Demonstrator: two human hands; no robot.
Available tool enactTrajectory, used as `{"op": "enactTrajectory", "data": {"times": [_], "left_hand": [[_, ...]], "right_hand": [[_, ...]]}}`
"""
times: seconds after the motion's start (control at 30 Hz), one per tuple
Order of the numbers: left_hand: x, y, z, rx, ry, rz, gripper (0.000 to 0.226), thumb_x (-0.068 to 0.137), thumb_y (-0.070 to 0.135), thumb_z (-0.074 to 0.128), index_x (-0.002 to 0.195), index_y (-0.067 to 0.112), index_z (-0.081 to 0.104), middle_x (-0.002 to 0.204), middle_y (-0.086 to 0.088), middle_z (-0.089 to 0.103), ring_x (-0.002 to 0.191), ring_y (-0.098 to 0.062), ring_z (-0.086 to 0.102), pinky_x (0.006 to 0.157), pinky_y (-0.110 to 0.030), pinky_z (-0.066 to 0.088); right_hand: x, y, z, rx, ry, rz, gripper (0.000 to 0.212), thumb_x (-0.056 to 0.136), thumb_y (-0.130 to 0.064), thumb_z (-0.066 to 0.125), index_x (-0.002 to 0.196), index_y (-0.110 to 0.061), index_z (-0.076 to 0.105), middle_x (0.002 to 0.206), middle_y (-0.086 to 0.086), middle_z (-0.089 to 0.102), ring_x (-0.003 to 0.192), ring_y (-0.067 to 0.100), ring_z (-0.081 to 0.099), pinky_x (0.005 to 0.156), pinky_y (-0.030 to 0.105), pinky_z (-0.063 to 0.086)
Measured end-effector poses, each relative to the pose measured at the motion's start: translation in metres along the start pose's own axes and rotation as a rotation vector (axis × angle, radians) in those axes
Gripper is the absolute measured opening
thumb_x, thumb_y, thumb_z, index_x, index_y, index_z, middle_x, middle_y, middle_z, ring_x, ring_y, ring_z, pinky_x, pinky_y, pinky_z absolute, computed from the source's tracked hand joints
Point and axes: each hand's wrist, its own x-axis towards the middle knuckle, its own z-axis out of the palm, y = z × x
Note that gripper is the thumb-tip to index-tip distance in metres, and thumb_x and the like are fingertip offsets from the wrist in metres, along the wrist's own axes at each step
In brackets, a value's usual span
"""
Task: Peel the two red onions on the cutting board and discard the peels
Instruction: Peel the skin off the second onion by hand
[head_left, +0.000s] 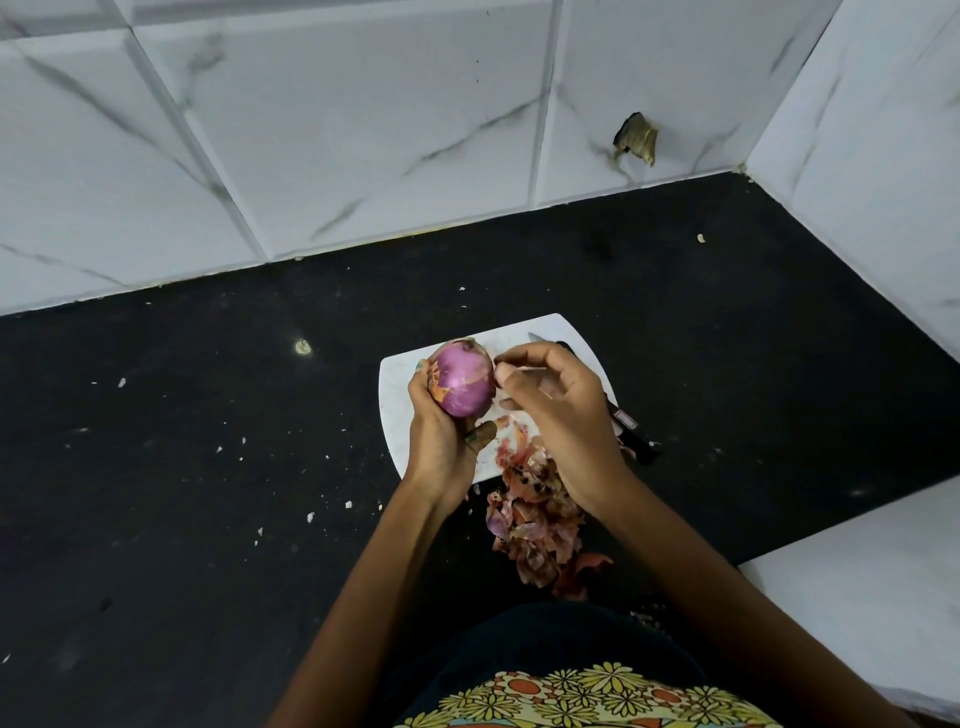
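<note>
The left hand (441, 421) holds a red onion (464, 378) above the left half of the white cutting board (400, 395), its grip clamped round the bulb from below and from the left, thumb near the lower end. The onion shows smooth purple flesh over most of its face, with patches of dry orange skin clinging along its left side and top. The right hand (553, 395) sits just to the right of the onion, its grip pinched together at the fingertips (501, 370) close against the bulb's upper right side; whether a sliver of skin lies between them I cannot tell. Only this one onion is in view.

The cutting board lies on the black tabletop (208, 467), closer to the right edge than the left. A knife (631, 426) with a dark handle lies along the board's right edge, its blade tip showing beyond the right hand near the board's far corner. A heap of onion peels (535, 530) spreads from the board's near right corner onto the tabletop toward the near edge. Small pale scraps are scattered over the tabletop. White marbled wall tiles (363, 104) rise behind the far edge
</note>
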Motion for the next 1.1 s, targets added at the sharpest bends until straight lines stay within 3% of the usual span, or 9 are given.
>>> {"op": "enactTrajectory", "data": {"times": [0.1, 0.27, 0.33, 0.43, 0.57, 0.77, 0.97, 1.1], "left_hand": [[0.000, -0.001, -0.002, 0.017, -0.032, 0.000, 0.045, 0.103, 0.043, 0.022, 0.100, 0.021, 0.062, 0.073, 0.002, 0.068, 0.067, -0.008, 0.062, 0.045, -0.017, 0.045], [0.001, -0.004, -0.004, 0.096, -0.044, 0.029, 0.050, 0.104, 0.045, 0.018, 0.101, 0.023, 0.062, 0.081, 0.000, 0.068, 0.072, -0.010, 0.059, 0.061, -0.023, 0.047], [0.000, -0.003, -0.004, 0.106, -0.045, 0.049, 0.051, 0.104, 0.044, 0.017, 0.098, 0.023, 0.063, 0.081, -0.001, 0.069, 0.070, -0.008, 0.063, 0.060, -0.024, 0.049], [-0.001, -0.004, -0.001, 0.111, -0.047, 0.072, 0.053, 0.104, 0.043, 0.016, 0.094, 0.023, 0.064, 0.073, 0.003, 0.070, 0.064, -0.006, 0.062, 0.054, -0.021, 0.048], [0.000, -0.005, -0.001, 0.117, -0.051, 0.093, 0.053, 0.104, 0.043, 0.016, 0.094, 0.025, 0.064, 0.075, 0.004, 0.070, 0.067, -0.006, 0.061, 0.057, -0.021, 0.048], [0.001, -0.008, 0.001, 0.104, -0.043, 0.090, 0.052, 0.104, 0.041, 0.017, 0.092, 0.024, 0.065, 0.074, 0.004, 0.071, 0.064, -0.005, 0.063, 0.051, -0.018, 0.049], [0.003, -0.007, 0.001, 0.072, -0.009, 0.080, 0.049, 0.104, 0.041, 0.021, 0.092, 0.020, 0.064, 0.073, 0.002, 0.070, 0.066, -0.007, 0.063, 0.058, -0.020, 0.050], [0.004, -0.007, 0.000, 0.068, 0.004, 0.069, 0.047, 0.104, 0.042, 0.023, 0.093, 0.018, 0.061, 0.067, 0.004, 0.070, 0.060, -0.004, 0.065, 0.054, -0.017, 0.051]], "right_hand": [[0.003, -0.004, -0.001, 0.126, -0.014, 0.207, 0.011, 0.092, -0.016, 0.060, 0.100, -0.013, 0.067, 0.095, 0.000, 0.069, 0.083, 0.014, 0.063, 0.074, 0.033, 0.050], [0.003, -0.011, 0.002, 0.272, -0.069, 0.359, 0.018, 0.087, -0.020, 0.066, 0.102, -0.012, 0.060, 0.095, 0.004, 0.063, 0.071, 0.010, 0.057, 0.057, 0.023, 0.047], [0.004, -0.011, 0.004, 0.367, -0.088, 0.402, 0.015, 0.087, -0.016, 0.065, 0.100, -0.014, 0.058, 0.095, 0.005, 0.062, 0.072, 0.012, 0.056, 0.052, 0.022, 0.048], [0.003, -0.010, 0.006, 0.439, -0.095, 0.431, 0.014, 0.085, -0.014, 0.064, 0.097, -0.017, 0.058, 0.095, 0.004, 0.061, 0.073, 0.012, 0.054, 0.053, 0.021, 0.047], [0.003, -0.008, 0.007, 0.523, -0.105, 0.450, 0.021, 0.079, -0.011, 0.065, 0.098, -0.018, 0.057, 0.099, 0.006, 0.060, 0.078, 0.012, 0.053, 0.053, 0.019, 0.046], [0.003, -0.009, 0.009, 0.575, -0.109, 0.474, 0.019, 0.089, -0.001, 0.054, 0.094, -0.019, 0.056, 0.095, 0.005, 0.058, 0.080, 0.013, 0.053, 0.051, 0.017, 0.045], [0.005, -0.007, 0.013, 0.622, -0.107, 0.462, 0.031, 0.065, -0.005, 0.060, 0.094, -0.018, 0.059, 0.091, 0.003, 0.060, 0.075, 0.011, 0.054, 0.052, 0.019, 0.046], [0.006, -0.005, 0.010, 0.652, -0.137, 0.462, 0.029, 0.082, 0.007, 0.052, 0.098, -0.016, 0.059, 0.094, 0.005, 0.059, 0.075, 0.011, 0.056, 0.054, 0.019, 0.048]]}}
